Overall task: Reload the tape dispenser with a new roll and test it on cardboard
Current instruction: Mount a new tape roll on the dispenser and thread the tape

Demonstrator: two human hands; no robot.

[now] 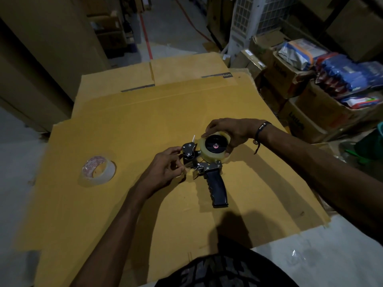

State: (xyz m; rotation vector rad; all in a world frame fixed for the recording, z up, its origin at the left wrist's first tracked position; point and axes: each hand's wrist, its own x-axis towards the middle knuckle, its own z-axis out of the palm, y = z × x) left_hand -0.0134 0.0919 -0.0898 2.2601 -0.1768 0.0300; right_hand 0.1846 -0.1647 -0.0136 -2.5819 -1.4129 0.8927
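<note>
At frame centre, the right hand [226,131] is gripping the new roll [214,146] seated on the tape dispenser [207,162]; the left hand [165,168] is pinching near its roller, likely threading. Testing on the cardboard [145,121] is remaining.

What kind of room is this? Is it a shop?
Probably a storeroom or warehouse, not a shop floor. Stacked cardboard boxes hold wrapped packets, and the work happens on a flattened cardboard sheet on the floor.
</note>
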